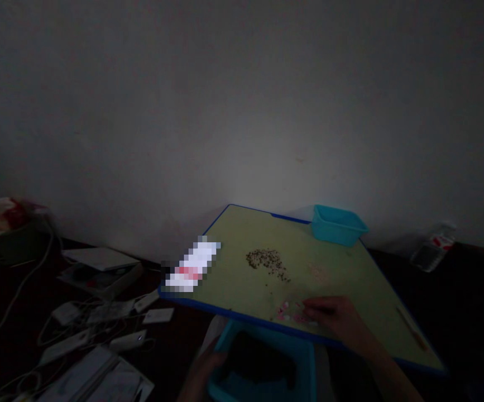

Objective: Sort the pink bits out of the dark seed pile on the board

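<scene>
My right hand (336, 317) is over the near edge of a yellow-green board (233, 234) with a blue rim. Its fingers are pinched together, touching or just above small pink and white bits (286, 311); whatever lies between the fingertips is too dim to make out. My left hand (208, 363) is closed over the left wall of a blue plastic basket (308, 357), below the board's near edge. Dark contents (258, 360) fill part of that basket. Farther up the board, dark small grains (269, 262) lie scattered, with a paler patch of grains (317, 272) to their right.
A second blue basket (338, 226) stands at the board's far right corner. A lit, pixelated screen (193, 268) lies on the left edge. A thin stick-like tool (411, 329) rests at right. Chargers and cables (99, 312) clutter the left; a clear bottle (432, 248) lies right.
</scene>
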Available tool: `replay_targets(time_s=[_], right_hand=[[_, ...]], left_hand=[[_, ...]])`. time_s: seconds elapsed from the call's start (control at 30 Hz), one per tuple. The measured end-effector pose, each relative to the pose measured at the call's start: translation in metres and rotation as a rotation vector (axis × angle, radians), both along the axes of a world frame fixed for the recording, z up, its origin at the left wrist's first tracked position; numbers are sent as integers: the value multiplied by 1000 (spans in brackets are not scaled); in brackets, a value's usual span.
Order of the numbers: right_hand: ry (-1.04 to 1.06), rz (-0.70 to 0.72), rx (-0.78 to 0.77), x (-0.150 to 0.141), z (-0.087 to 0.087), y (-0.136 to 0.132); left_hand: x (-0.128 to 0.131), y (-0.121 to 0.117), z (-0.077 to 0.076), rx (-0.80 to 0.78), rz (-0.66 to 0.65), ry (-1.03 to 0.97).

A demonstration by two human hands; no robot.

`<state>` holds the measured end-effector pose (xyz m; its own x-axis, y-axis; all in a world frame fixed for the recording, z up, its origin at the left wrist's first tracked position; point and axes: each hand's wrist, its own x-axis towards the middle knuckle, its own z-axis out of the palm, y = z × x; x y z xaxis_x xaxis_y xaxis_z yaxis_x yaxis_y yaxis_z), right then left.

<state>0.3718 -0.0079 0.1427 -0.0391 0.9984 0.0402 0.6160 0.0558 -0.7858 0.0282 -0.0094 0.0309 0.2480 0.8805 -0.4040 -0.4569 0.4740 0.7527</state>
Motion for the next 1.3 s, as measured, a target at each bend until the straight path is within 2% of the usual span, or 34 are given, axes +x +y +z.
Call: replay_targets(time_s=[0.17, 0.27, 0.47, 0.63, 0.83, 1.13, 1.3], right_hand=[[39, 39, -3, -7, 4, -10], [40, -11, 42, -6, 5, -9], [26, -102, 91, -11, -4, -7], [-15, -188, 167, -8, -5, 3], [-22, -174, 167, 2, 0, 21], [-28, -129, 184, -9, -4, 27], [-59, -158, 204, -13, -6, 35]], left_hand=[[3, 0, -21, 22, -13, -47], [1, 1, -26, 12, -14, -51], [1, 3, -24, 14, 40, -46], [4, 3, -25, -37, 61, -135], [5, 3, -27, -108, 75, -215], [3, 5, -33, -74, 88, -110], [-6, 11, -34, -6, 7, 21]])
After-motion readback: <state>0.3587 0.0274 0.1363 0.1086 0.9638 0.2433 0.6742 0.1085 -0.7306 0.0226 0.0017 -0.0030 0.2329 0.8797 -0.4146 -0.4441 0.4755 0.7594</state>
